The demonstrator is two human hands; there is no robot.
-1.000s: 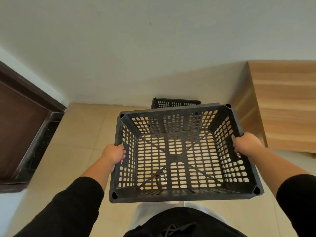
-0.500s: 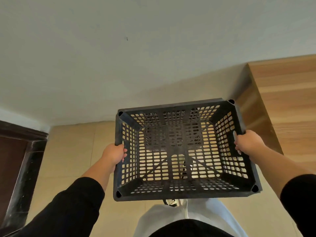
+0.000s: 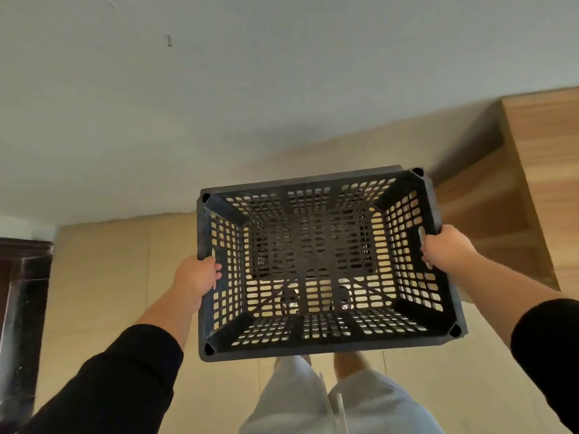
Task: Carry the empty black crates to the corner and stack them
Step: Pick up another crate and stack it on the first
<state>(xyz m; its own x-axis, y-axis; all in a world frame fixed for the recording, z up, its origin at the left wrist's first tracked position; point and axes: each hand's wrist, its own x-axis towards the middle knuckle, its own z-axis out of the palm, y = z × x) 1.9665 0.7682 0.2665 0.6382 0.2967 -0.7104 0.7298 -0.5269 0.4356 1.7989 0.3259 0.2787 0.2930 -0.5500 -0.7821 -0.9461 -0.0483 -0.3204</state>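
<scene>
We count one black crate plainly in view, held up in front of us over the tiled floor, close to the white wall and just left of a wooden cabinet. Through its slotted bottom we make out a darker slotted shape below, toward the far side, but we cannot tell for sure what it is. The crate is empty, open side up, its far edge near the base of the wall. We have two hands on it, one at each short side. Our left hand grips the left rim, fingers curled over the edge into the crate and the back of the hand outside the wall. Our right hand grips the right rim the same way, fingers wrapped through the handle slot, knuckles outward. Both forearms are bare below two black sleeves. Below the crate we see our two legs in light shorts, and through the slots near the close side two dark blurred shapes, too unclear to name. At the left edge stands one dark door frame.
</scene>
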